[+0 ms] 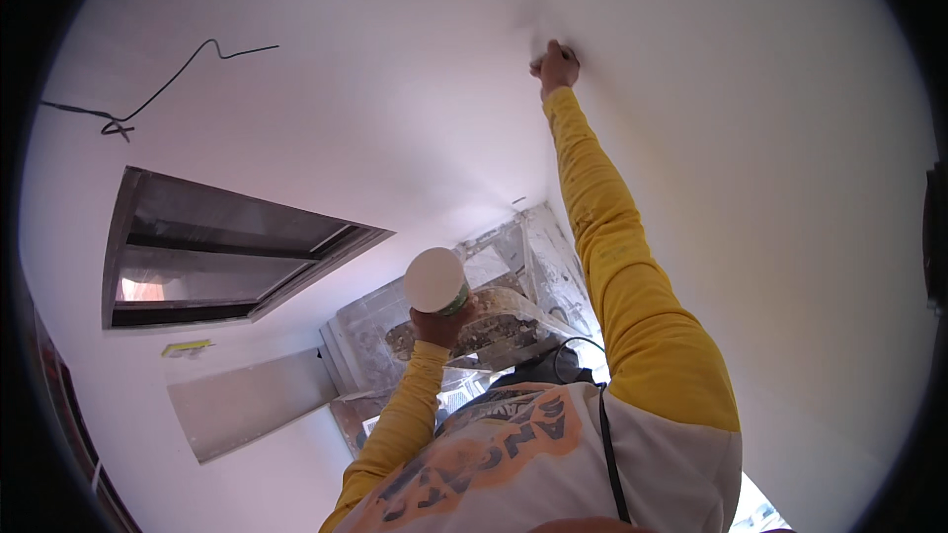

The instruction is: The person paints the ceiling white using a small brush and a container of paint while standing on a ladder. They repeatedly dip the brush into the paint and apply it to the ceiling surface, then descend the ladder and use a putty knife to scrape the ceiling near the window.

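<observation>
High up the white wall, my right hand [555, 67] is closed at the end of an outstretched yellow sleeve, against the surface near a corner shadow; the small pale thing in its fingers is too hidden to name. Lower and left of it, my left hand [436, 326] grips a round tub [433, 279] with a white top surface and a green band on its side.
A dark-framed window [217, 242] is at the left, with loose black wires [158, 94] above it. Below sit a small yellow strip [188, 347] and a rectangular recess [242, 400]. A dusty, cluttered area [518, 257] lies beyond my left hand.
</observation>
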The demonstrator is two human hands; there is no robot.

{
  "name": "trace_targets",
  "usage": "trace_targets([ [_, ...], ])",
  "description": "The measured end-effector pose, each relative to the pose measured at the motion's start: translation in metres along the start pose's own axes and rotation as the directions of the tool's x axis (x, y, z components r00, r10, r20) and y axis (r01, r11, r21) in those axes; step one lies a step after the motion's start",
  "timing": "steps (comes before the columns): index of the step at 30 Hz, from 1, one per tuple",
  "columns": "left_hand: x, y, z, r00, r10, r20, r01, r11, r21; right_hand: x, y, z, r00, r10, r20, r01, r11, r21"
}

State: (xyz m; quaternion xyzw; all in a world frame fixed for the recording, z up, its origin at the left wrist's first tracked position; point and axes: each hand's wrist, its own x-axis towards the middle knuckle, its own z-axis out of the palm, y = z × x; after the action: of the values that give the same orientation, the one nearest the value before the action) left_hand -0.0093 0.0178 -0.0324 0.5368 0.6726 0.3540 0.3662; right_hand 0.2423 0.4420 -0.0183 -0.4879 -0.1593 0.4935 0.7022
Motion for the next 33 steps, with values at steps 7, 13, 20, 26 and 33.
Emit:
trace_targets([
  [7, 0.001, -0.001, 0.007, 0.975, 0.168, -0.145, -0.177, 0.983, -0.054, -0.163, -0.143, 0.017, 0.807, -0.480, 0.345, 0.349, 0.858, 0.378],
  [13, 0.000, -0.009, 0.005, 0.986, 0.085, -0.142, -0.104, 0.986, -0.128, -0.310, -0.086, -0.134, 0.916, -0.061, 0.396, 0.097, 0.993, -0.074],
  [20, -0.006, 0.003, -0.003, 0.981, 0.147, -0.128, -0.155, 0.986, -0.057, -0.405, -0.086, -0.244, 0.958, 0.136, 0.254, -0.053, 0.949, -0.311],
  [26, -0.011, 0.001, -0.012, 0.976, 0.200, -0.080, -0.212, 0.962, -0.173, -0.430, -0.146, -0.199, 0.893, -0.258, 0.368, 0.355, 0.907, -0.226],
  [33, -0.013, 0.002, -0.022, 0.977, 0.211, -0.017, -0.211, 0.966, -0.151, -0.479, -0.189, -0.140, 0.732, -0.242, 0.637, 0.511, 0.813, -0.279],
])
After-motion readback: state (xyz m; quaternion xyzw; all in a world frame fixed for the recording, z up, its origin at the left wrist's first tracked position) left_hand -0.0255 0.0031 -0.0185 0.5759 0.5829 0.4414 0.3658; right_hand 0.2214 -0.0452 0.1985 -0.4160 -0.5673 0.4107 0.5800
